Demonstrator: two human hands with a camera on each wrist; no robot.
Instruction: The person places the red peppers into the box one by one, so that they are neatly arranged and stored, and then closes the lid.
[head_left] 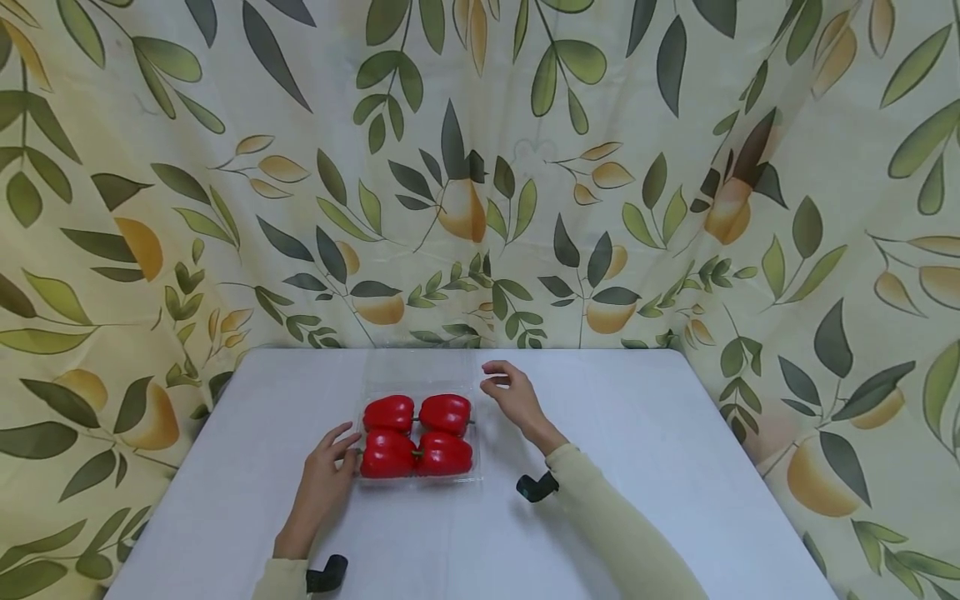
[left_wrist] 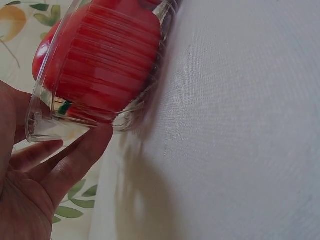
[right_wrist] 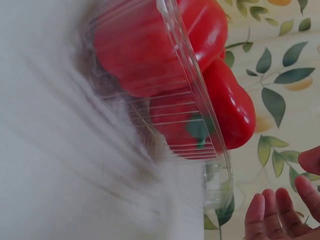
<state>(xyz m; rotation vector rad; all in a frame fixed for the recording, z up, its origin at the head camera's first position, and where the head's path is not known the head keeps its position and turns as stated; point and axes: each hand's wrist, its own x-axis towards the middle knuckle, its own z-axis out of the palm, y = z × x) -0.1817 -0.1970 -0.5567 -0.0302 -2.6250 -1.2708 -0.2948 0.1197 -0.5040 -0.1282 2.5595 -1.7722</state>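
Note:
Several red bell peppers (head_left: 444, 454) with green stems sit in two rows inside a clear plastic clamshell box (head_left: 478, 454). They rise above its rim in the right wrist view, and the ribbed side walls show there. My left hand (head_left: 324, 471) is at the box's left side, its fingers extended. In the left wrist view one fingertip of the left hand (left_wrist: 55, 175) touches the lower wall near the corner. My right hand (head_left: 519, 402) is raised beside the box's back right corner, apart from it, with relaxed fingers and nothing in them.
The clear lid (head_left: 420, 365) lies folded back behind the box toward the table's far edge. A white cloth covers the table (head_left: 637, 433). Behind and around it hangs a leaf-patterned curtain (head_left: 480, 167). Black wrist mounts (head_left: 537, 487) sit on both sleeves.

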